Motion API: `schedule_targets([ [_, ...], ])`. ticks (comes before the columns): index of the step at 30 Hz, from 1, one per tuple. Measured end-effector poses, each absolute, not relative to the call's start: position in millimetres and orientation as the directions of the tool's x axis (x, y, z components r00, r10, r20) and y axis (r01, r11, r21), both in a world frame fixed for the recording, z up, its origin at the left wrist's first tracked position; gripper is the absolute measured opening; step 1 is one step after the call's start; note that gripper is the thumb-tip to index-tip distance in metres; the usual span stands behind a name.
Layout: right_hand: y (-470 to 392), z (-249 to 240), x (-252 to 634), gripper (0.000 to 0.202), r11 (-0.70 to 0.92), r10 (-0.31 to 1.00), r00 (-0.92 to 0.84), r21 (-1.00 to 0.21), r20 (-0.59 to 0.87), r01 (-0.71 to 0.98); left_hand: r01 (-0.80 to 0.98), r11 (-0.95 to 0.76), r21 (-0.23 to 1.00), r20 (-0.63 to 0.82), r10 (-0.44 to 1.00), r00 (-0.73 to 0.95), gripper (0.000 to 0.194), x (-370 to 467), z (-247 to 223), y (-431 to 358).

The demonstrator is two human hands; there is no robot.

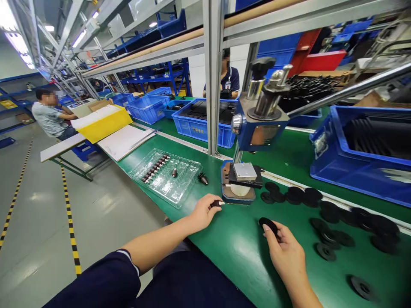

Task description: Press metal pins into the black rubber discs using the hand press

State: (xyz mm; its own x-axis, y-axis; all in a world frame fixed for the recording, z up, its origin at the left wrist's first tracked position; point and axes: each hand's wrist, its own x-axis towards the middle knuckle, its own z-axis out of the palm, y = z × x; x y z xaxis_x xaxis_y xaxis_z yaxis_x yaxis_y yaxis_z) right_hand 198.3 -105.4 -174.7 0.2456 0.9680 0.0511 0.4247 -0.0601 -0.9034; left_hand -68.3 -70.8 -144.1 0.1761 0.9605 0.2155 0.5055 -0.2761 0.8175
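Between the fingertips of my left hand (pixel 206 210) is a small dark part (pixel 217 203) with a white tip. My right hand (pixel 285 244) grips a black disc (pixel 268 223) by its edge, above the green bench. Beyond my hands stands a blue hand press (pixel 263 124), with a metal block (pixel 245 171) on its base. A clear plastic tray (pixel 170 188) to the left holds a row of small dark parts and a single one apart. One dark fitting (pixel 203 178) lies by the tray's right edge. Many black discs (pixel 326 252) are spread on the right.
Blue bins with black pieces stand behind the press (pixel 205 130) and at the right (pixel 369 171). A metal post (pixel 212 85) rises from the bench (pixel 237 252). One person (pixel 51 113) sits at the far left; another (pixel 230 79) is behind the post.
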Motion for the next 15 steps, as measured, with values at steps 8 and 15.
schedule_targets([
  [8,-116.9,-173.8,184.6,0.04,0.032,0.993,0.101,-0.947,0.068,0.318,0.343,-0.214,0.915,0.093,0.938,0.335,0.034,-11.6,-159.6,-89.3],
  [15,-122.3,-176.9,176.4,0.031,0.303,0.948,-0.059,-0.831,0.313,0.467,0.414,-0.407,0.814,0.194,0.863,0.466,0.027,-10.6,-152.3,-95.7],
])
